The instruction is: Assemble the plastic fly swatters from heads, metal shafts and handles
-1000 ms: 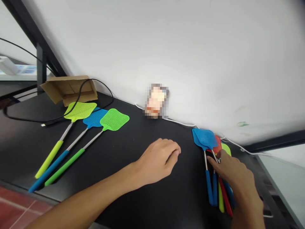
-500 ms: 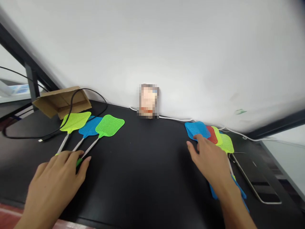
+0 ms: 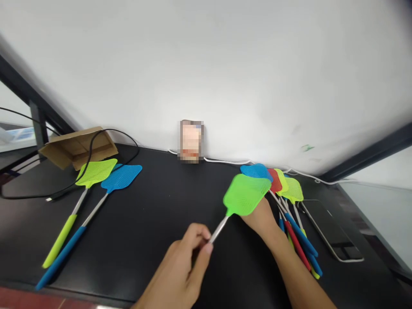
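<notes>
My left hand (image 3: 185, 264) pinches the metal shaft of a green fly swatter (image 3: 246, 195), whose mesh head tilts up above the table. Behind that head, my right hand (image 3: 261, 216) reaches in; its fingers are hidden. Close beyond it lies a pile of fly swatters: blue heads (image 3: 255, 171), a red head (image 3: 276, 180) and a yellow-green head (image 3: 292, 190), with handles fanned toward me beside my right forearm. On the left, a yellow-green fly swatter (image 3: 96, 171) and a blue fly swatter (image 3: 121, 177) lie apart from my hands.
A cardboard box (image 3: 82, 148) stands open at the back left, with a black cable (image 3: 139, 150) looping past it. A phone (image 3: 333, 231) lies right of the pile. Against the wall stands a small pixelated object (image 3: 191, 141), and a white cable (image 3: 225, 161) runs along the wall's base.
My left hand has picked up the green fly swatter from the left group and carried it right. My right hand has shifted left and lower, behind the swatter's head.
</notes>
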